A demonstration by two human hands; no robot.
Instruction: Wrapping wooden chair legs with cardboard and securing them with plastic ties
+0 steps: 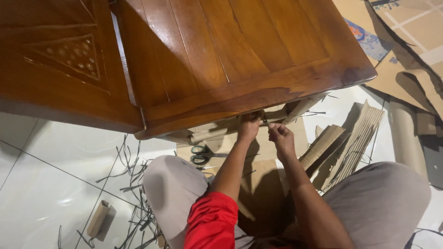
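I sit on the floor with my knees apart, in front of a polished brown wooden chair seat (240, 50). My left hand (249, 125) reaches under the seat's front edge and presses on a piece of brown cardboard (277, 115) wrapped around the leg there. My right hand (281, 138) is closed just beside it, pinching a thin dark strap that runs up to the cardboard. Both hands are nearly touching. What lies under the seat edge is hidden.
Black-handled scissors (201, 154) lie on a cardboard sheet left of my arms. Corrugated cardboard pieces (350, 138) lie to the right. Cut black strap scraps (134, 170) and a cardboard tube (98, 218) lie on the white tiled floor. A carved wooden panel (60, 60) is at left.
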